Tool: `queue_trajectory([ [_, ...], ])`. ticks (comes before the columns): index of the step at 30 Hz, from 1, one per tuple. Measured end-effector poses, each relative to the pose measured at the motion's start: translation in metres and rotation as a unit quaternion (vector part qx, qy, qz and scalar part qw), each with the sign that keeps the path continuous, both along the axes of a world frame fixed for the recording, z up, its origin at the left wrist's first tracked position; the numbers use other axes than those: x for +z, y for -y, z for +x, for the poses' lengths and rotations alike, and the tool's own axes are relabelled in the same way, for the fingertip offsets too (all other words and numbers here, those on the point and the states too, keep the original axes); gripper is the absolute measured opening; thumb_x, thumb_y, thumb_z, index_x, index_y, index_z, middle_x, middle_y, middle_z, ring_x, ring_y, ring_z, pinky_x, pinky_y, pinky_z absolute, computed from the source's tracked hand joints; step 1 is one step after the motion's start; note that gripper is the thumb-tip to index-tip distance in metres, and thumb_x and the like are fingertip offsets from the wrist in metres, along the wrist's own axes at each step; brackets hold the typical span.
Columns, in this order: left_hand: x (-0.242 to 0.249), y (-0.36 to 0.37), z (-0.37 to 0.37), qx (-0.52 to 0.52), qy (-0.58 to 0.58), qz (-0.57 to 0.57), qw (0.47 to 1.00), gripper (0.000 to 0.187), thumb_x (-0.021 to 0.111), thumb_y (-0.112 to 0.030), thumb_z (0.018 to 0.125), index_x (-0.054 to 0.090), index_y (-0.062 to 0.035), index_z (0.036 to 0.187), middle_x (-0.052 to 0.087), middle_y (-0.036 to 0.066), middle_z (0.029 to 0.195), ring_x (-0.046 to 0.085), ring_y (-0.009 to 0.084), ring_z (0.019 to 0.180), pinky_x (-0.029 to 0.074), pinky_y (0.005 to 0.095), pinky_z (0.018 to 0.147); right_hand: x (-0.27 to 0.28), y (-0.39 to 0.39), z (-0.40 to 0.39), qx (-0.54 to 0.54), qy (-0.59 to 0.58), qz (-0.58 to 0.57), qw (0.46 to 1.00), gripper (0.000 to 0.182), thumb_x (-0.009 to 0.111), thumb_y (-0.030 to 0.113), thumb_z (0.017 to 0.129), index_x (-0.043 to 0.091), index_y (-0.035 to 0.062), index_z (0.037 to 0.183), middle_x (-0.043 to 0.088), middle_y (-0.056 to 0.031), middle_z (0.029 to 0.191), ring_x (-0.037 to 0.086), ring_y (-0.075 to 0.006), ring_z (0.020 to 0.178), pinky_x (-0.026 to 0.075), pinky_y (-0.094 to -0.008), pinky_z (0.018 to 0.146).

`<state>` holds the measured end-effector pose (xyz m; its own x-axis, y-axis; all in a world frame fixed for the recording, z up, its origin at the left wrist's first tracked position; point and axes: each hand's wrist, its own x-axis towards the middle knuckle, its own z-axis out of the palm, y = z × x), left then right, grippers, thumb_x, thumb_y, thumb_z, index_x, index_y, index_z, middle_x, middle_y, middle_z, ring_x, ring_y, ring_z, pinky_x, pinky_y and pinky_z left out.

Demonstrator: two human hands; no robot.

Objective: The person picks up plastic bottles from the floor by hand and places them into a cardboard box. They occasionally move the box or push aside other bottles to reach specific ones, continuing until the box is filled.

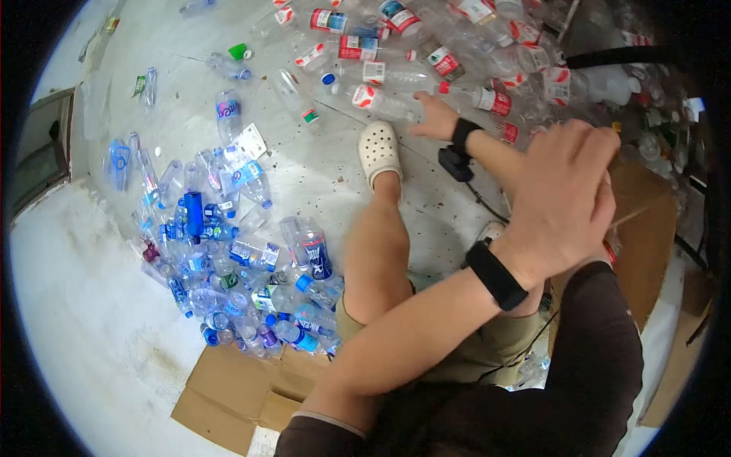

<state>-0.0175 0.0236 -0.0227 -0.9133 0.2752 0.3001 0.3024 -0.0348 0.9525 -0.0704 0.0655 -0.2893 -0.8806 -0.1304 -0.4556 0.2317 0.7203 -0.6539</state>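
Observation:
My arms cross. My left hand [560, 198] is raised close to the camera over my right arm, with its fingers curled together. What those fingers hold, if anything, is hidden from me. Farther out, my right hand [438, 118] reaches low over the floor, thumb and fingers apart. It is beside the base end of a clear plastic bottle with a red-and-white label [373, 99]; I see no grip on it. Another clear bottle with a red label [487, 99] lies just beyond that hand. Both wrists wear black bands.
Red-labelled bottles [358, 48] spread across the top. Blue-labelled bottles [251, 251] are heaped at left, above flattened cardboard [228, 388]. More cardboard [643, 221] stands at right. A black cable with a small box [454, 164] hangs near my cream clog [379, 148].

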Motion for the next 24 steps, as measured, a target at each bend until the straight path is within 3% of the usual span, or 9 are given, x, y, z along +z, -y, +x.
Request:
queue_trajectory([
  [2,-0.003,0.000,-0.004,-0.003,0.001,0.030,1.000,0.035,0.054,-0.002,0.065,0.048,-0.0012,0.098,0.047,0.014,0.088,0.046,0.0326,0.080,0.037,0.0405,0.072,-0.007,0.031,-0.012,0.026,-0.023,0.159,0.987,0.074,0.072,0.027,0.063,0.037,0.0086,0.126,0.050,-0.0169,0.113,0.050,-0.0323,0.106,0.044,-0.0429,0.084],
  [10,-0.001,0.008,-0.018,-0.002,0.005,0.044,0.999,0.038,0.055,-0.002,0.064,0.047,-0.0001,0.101,0.046,0.014,0.087,0.045,0.0319,0.080,0.036,0.0402,0.071,-0.024,0.041,-0.020,0.017,0.026,0.228,0.973,0.068,0.068,0.025,0.062,0.041,0.0080,0.122,0.053,-0.0152,0.110,0.053,-0.0334,0.101,0.045,-0.0424,0.084],
  [13,0.004,0.010,-0.014,-0.032,0.014,0.012,0.999,0.037,0.055,-0.003,0.065,0.048,-0.0002,0.101,0.048,0.014,0.087,0.047,0.0326,0.083,0.038,0.0409,0.074,0.003,0.016,-0.009,-0.001,0.015,0.186,0.982,0.065,0.067,0.027,0.061,0.045,0.0052,0.118,0.054,-0.0167,0.109,0.054,-0.0335,0.099,0.044,-0.0414,0.085],
  [15,0.003,0.007,-0.010,-0.020,0.017,0.047,0.999,0.034,0.052,0.000,0.067,0.051,-0.0008,0.101,0.052,0.014,0.086,0.051,0.0317,0.083,0.041,0.0406,0.076,0.021,-0.013,0.009,0.002,-0.075,0.081,0.994,0.068,0.068,0.029,0.059,0.047,0.0034,0.118,0.054,-0.0187,0.111,0.053,-0.0338,0.100,0.044,-0.0406,0.085],
  [17,0.003,0.009,-0.013,0.020,-0.033,0.046,0.998,0.026,0.050,0.004,0.075,0.054,-0.0004,0.100,0.057,0.008,0.085,0.056,0.0181,0.075,0.045,0.0270,0.071,0.099,-0.037,0.035,-0.048,-0.029,0.072,0.996,0.066,0.068,0.026,0.060,0.047,0.0003,0.117,0.055,-0.0182,0.110,0.054,-0.0293,0.101,0.044,-0.0382,0.087],
  [19,0.011,0.012,-0.011,0.003,0.042,0.042,0.998,0.026,0.051,0.003,0.078,0.053,-0.0001,0.103,0.057,0.007,0.088,0.055,0.0144,0.078,0.045,0.0255,0.072,0.177,-0.062,0.069,-0.074,-0.001,-0.055,0.996,0.064,0.069,0.029,0.065,0.047,-0.0041,0.115,0.055,-0.0203,0.114,0.054,-0.0268,0.104,0.041,-0.0341,0.090],
  [23,0.003,-0.003,0.000,-0.014,0.064,0.078,0.995,0.027,0.050,0.003,0.080,0.052,0.0005,0.107,0.057,0.008,0.090,0.055,0.0141,0.081,0.045,0.0261,0.074,0.224,-0.105,0.188,-0.245,-0.087,-0.065,0.963,0.070,0.071,0.029,0.065,0.043,-0.0040,0.121,0.055,-0.0182,0.111,0.054,-0.0249,0.102,0.041,-0.0316,0.089],
  [24,0.001,-0.008,0.002,-0.012,0.061,0.067,0.996,0.027,0.050,0.003,0.080,0.051,0.0007,0.108,0.058,0.008,0.090,0.055,0.0141,0.082,0.045,0.0260,0.075,0.238,-0.117,0.221,-0.283,-0.064,-0.124,0.949,0.070,0.071,0.025,0.066,0.041,-0.0034,0.123,0.055,-0.0164,0.110,0.053,-0.0220,0.101,0.041,-0.0311,0.089],
])
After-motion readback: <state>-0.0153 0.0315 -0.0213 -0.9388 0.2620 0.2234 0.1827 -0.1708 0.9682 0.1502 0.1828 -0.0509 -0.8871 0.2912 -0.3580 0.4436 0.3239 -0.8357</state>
